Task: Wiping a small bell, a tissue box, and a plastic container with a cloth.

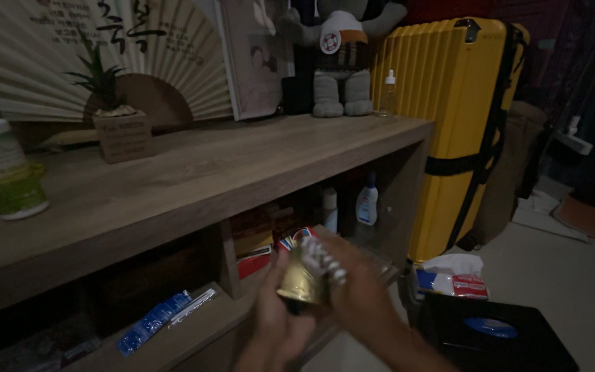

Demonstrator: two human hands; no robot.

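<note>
Brass-coloured bell (302, 282), held between your hands below the wooden shelf's (194, 179) front edge. Your left hand (277, 313) cups it from beneath, fingers closed on its body; your right hand (356, 293) wraps its patterned top (325, 260). Motion blur hides details. Bell lifted, not yet set down; yellow suitcase (449, 103) stands right.

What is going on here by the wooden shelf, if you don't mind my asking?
A person holds a small brass-coloured bell in both hands, low in front of a wooden shelf unit. The left hand cups it from below; the right hand grips its pale top part, which is blurred. A yellow suitcase stands beside the shelf.
</note>
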